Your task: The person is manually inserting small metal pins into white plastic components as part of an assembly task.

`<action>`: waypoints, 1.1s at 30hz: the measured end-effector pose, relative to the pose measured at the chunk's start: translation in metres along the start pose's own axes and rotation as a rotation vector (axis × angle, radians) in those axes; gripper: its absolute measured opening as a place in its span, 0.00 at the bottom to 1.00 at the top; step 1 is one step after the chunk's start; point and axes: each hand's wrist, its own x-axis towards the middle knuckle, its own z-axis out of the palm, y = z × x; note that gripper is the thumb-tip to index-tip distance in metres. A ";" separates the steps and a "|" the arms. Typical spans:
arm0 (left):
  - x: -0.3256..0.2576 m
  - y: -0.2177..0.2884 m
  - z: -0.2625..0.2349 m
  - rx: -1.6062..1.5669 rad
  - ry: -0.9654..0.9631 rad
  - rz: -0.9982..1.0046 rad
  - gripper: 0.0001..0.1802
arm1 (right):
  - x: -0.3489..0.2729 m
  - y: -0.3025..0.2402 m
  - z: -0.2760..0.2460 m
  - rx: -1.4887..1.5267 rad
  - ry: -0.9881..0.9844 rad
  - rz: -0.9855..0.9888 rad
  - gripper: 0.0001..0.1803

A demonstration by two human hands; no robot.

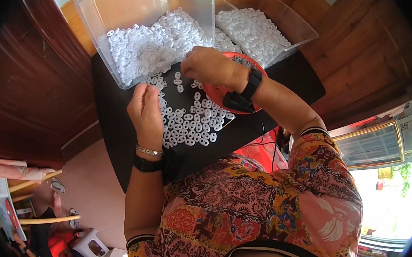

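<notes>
My left hand is closed at the left edge of the loose pieces, fingers curled and thumb pressed against them; anything inside is hidden. My right hand reaches over the far rim area of a red bowl, its fingers bent together and pointing left; what they pinch cannot be made out. Small grey metal-looking parts lie in the bowl, partly behind my right wrist. Between the hands and nearer to me, many white oval pieces with two holes are spread flat. A short column of such pieces lies between my hands.
A large clear plastic bin with heaped white pieces stands tilted at the back. Another clear container of them is to its right. Everything rests on a black table. A grey stool and another person's arm show at lower left.
</notes>
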 end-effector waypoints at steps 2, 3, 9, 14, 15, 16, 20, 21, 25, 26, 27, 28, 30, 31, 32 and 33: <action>0.000 -0.002 -0.002 -0.029 -0.020 -0.021 0.10 | 0.001 0.004 -0.002 0.003 -0.062 0.027 0.05; 0.000 -0.002 -0.002 -0.029 -0.018 -0.024 0.10 | 0.001 0.005 -0.001 0.008 -0.125 0.054 0.05; 0.000 -0.002 -0.002 -0.015 -0.013 -0.028 0.10 | 0.000 -0.003 0.007 -0.162 -0.240 -0.062 0.05; 0.000 0.001 -0.002 -0.001 -0.014 -0.054 0.11 | 0.005 -0.005 0.003 -0.124 -0.336 0.047 0.04; 0.000 0.000 -0.002 -0.002 -0.014 -0.056 0.11 | 0.005 -0.004 0.002 -0.076 -0.342 0.064 0.04; 0.000 -0.002 -0.002 0.006 -0.024 -0.044 0.11 | 0.005 -0.001 0.004 -0.075 -0.344 0.064 0.04; 0.001 -0.002 0.000 0.011 -0.045 -0.038 0.11 | 0.001 0.007 0.019 -0.016 -0.235 -0.037 0.06; 0.001 -0.002 -0.001 0.011 -0.045 -0.039 0.11 | 0.002 0.004 0.018 0.027 -0.167 -0.061 0.07; 0.002 -0.008 -0.003 0.056 -0.080 -0.055 0.11 | 0.004 -0.012 0.003 0.119 -0.156 0.095 0.08; 0.002 -0.010 -0.004 0.085 -0.098 -0.061 0.12 | 0.004 -0.016 0.000 0.258 -0.150 0.115 0.08; 0.001 -0.010 -0.003 0.086 -0.098 -0.060 0.12 | 0.004 -0.019 -0.004 0.395 -0.142 0.135 0.09; 0.000 -0.010 -0.001 0.104 -0.125 -0.111 0.12 | 0.003 -0.023 -0.007 0.396 -0.140 0.134 0.09; 0.000 -0.011 0.000 0.124 -0.200 -0.168 0.12 | 0.000 -0.031 -0.011 0.792 -0.154 0.232 0.10; 0.000 -0.011 -0.001 0.127 -0.199 -0.165 0.12 | -0.001 -0.033 -0.008 0.793 -0.152 0.229 0.10; -0.001 -0.010 -0.002 0.070 -0.239 -0.241 0.13 | -0.002 -0.034 -0.003 0.862 -0.081 0.156 0.09; -0.001 -0.009 -0.002 0.012 -0.277 -0.318 0.14 | -0.002 -0.037 -0.002 0.931 -0.011 0.082 0.08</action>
